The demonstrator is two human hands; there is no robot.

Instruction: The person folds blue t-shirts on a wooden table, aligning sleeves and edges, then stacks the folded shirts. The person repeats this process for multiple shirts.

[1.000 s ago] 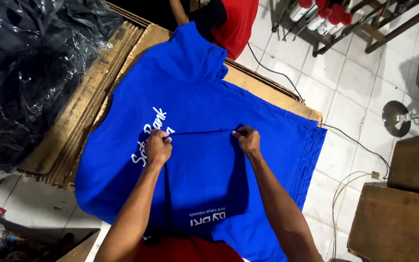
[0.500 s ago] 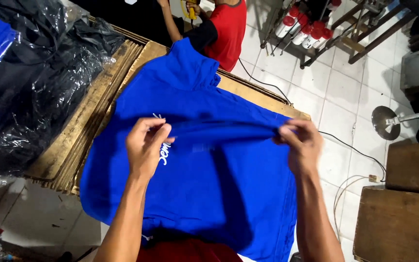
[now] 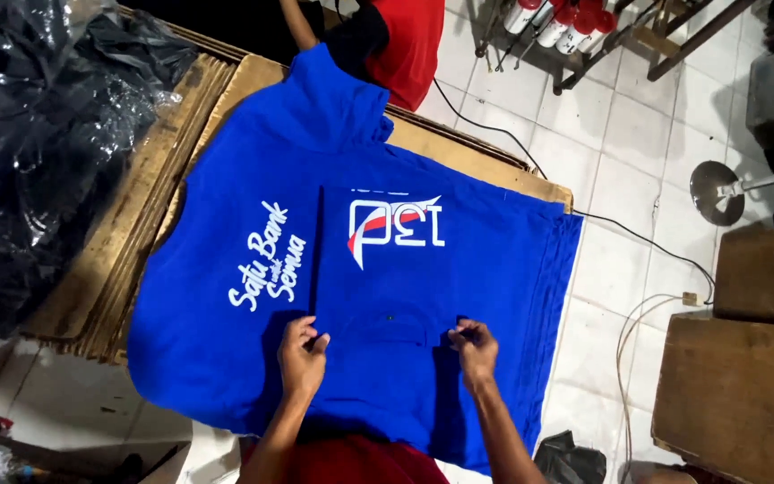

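Both hands pinch the near edge of the folded bright blue cotton shirt [image 3: 378, 296]: left hand [image 3: 302, 358] closed on the left corner, right hand [image 3: 475, 348] closed on the right one. The shirt lies flat on a stack of more blue shirts on the brown cardboard-topped table [image 3: 485, 166]. My worry is the folded panel skewing if one hand tugs harder, so the white-and-red print ends up crooked. The stack overhangs the table edge too, so a hard pull could probably drag it off
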